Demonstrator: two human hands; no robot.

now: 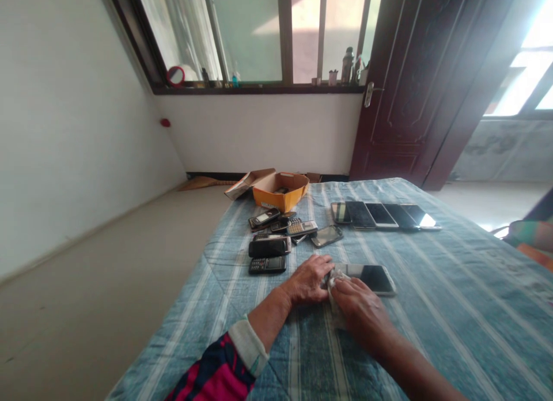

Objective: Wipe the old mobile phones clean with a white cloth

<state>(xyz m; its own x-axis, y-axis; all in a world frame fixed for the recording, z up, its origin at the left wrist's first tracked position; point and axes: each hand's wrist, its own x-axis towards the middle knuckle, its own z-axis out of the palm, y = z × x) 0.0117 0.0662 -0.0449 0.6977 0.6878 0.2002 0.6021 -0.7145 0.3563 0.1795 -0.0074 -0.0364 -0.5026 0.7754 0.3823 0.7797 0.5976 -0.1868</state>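
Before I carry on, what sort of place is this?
Probably a room in a home: striped cloth under the phones, a panelled door, and a windowsill with a bottle on it.

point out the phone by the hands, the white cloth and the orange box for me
Phone point(377, 279): head view, on the dark screen, right of the fingers.
White cloth point(334, 282): head view, on the crumpled part beside the right hand's point(360, 303) fingers.
Orange box point(287, 203): head view, on its front wall.

Maroon door point(417, 84), red-rimmed mirror point(175, 76), bottle point(347, 67) on windowsill point(268, 90)
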